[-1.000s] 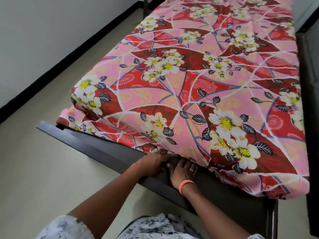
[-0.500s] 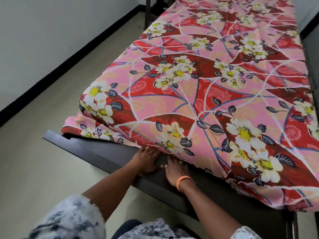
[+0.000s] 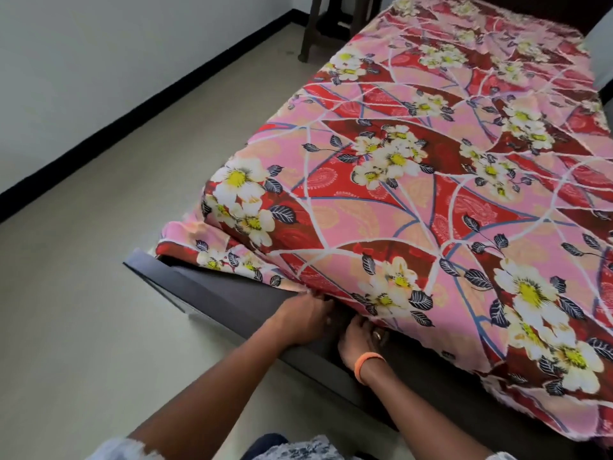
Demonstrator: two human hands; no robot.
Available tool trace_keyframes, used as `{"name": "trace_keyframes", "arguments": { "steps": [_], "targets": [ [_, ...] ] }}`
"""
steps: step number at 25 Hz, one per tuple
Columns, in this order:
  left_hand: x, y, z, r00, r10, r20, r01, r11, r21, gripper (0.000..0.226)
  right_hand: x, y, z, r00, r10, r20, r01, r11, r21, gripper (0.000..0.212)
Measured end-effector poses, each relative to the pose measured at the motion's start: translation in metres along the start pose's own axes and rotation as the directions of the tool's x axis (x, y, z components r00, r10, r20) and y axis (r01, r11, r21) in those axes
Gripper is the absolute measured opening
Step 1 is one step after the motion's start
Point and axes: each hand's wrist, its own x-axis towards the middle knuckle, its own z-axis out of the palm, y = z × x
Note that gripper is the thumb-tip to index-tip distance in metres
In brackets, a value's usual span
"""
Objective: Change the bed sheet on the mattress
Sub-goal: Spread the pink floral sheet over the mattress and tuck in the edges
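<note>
A pink and red floral bed sheet [image 3: 414,200] covers the mattress from end to end. At the foot end its edge hangs over the dark bed frame [image 3: 212,293]. My left hand [image 3: 302,318] presses the sheet's edge in between mattress and frame, its fingertips hidden at the fold. Just to its right, my right hand [image 3: 360,341], with an orange band on the wrist, has its fingers pushed under the mattress edge. The loose sheet corner [image 3: 205,247] lies untucked on the frame's left end.
A dark wooden stool [image 3: 328,21] stands by the bed's far left side. Beige floor [image 3: 99,293] runs along the left up to a white wall with black skirting [image 3: 132,117]. A pale object [image 3: 602,58] shows at the far right edge.
Both hands have shifted left along the foot edge toward the loose corner, still pushing the sheet under. The view has swung left and closer.
</note>
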Motion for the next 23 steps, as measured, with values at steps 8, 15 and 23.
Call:
{"name": "trace_keyframes", "arguments": {
  "steps": [8,15,23],
  "targets": [
    [-0.013,-0.077,-0.015,0.955,-0.243,0.167,0.244,0.970,0.014,0.080,0.006,-0.070,0.000,0.911,-0.409,-0.059,0.407,0.912,-0.044,0.077],
    [0.014,-0.059,-0.016,0.864,-0.483,0.144,0.447,0.866,0.224,0.076,0.046,-0.095,-0.006,0.958,-0.280,0.061,0.280,0.960,0.006,0.063],
    [-0.056,-0.091,-0.035,0.851,-0.523,0.051,0.513,0.848,0.131,0.066,0.010,-0.113,-0.018,0.726,-0.685,0.066,0.686,0.727,-0.002,0.067]
  ]
}}
